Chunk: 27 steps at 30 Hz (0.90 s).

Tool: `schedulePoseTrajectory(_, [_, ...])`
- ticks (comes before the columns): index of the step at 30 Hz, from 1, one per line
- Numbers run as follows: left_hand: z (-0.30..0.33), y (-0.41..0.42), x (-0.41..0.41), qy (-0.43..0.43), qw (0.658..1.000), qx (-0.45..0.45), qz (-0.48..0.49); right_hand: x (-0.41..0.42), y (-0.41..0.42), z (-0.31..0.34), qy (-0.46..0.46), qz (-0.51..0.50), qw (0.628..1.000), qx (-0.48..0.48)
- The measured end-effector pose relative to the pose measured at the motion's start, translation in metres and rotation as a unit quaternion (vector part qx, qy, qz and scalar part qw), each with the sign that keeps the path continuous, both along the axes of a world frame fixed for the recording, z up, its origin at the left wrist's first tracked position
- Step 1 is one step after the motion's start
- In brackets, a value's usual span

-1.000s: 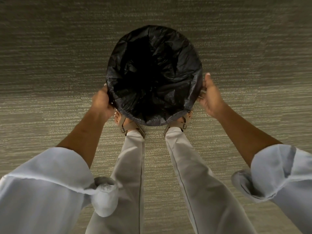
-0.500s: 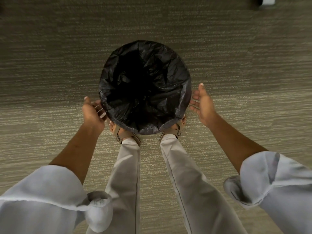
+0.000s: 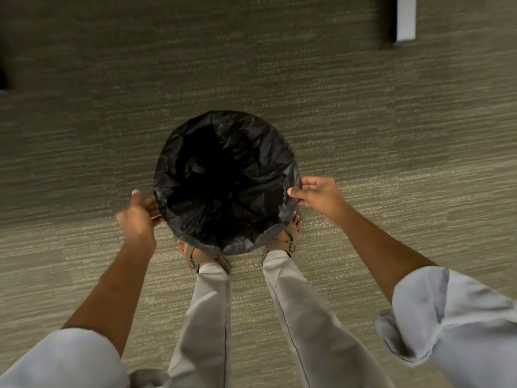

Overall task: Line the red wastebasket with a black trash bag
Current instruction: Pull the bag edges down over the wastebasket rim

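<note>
The wastebasket stands on the carpet in front of my feet, seen from above. The black trash bag [image 3: 223,177] lines its inside and folds over the whole rim, so no red shows. My left hand [image 3: 138,215] is at the left side of the rim, fingers curled on the bag's folded edge. My right hand [image 3: 320,194] is at the right side, thumb and fingers pinching the bag's edge. The bag's overhang [image 3: 240,245] hangs down the near side.
Grey-green striped carpet [image 3: 363,135] lies all around. My sandalled feet [image 3: 288,239] touch the near side of the basket. A white upright piece with a dark shadow [image 3: 405,19] is at the far right, and something dark [image 3: 2,77] at the left edge.
Half a second ago both hands were open and off the basket. Now they have come back to the rim and taken hold of the bag's edge. The view has tilted up.
</note>
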<state>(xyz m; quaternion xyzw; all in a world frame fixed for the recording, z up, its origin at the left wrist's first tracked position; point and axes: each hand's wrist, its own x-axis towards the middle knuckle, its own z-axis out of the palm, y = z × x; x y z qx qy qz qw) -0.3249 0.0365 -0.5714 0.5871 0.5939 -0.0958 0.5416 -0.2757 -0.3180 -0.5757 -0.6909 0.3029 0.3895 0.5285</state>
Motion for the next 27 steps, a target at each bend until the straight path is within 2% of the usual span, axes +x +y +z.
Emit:
schedulePoseTrajectory(4, [0.007,-0.015,0.015,0.000,1.000,-0.013,-0.028,0.004,-0.015,0.003,-0.007,-0.003,0.999,-0.054])
schedulePoseTrajectory(9, [0.018,-0.051,0.057,-0.028,0.999,-0.033,-0.031,0.005,-0.049,0.015,-0.017,-0.074,0.991,-0.113])
schedulePoseTrajectory(16, [0.056,-0.126,0.155,-0.061,0.978,-0.168,-0.109,0.040,-0.120,0.049,-0.066,-0.230,0.964,-0.115])
schedulePoseTrajectory(20, [0.068,-0.171,0.201,-0.087,0.963,-0.165,-0.192,0.067,-0.155,0.051,-0.082,-0.309,0.940,-0.120])
schedulePoseTrajectory(27, [0.054,-0.199,0.206,-0.059,0.965,-0.179,-0.183,0.099,-0.184,0.026,-0.093,-0.493,0.858,-0.110])
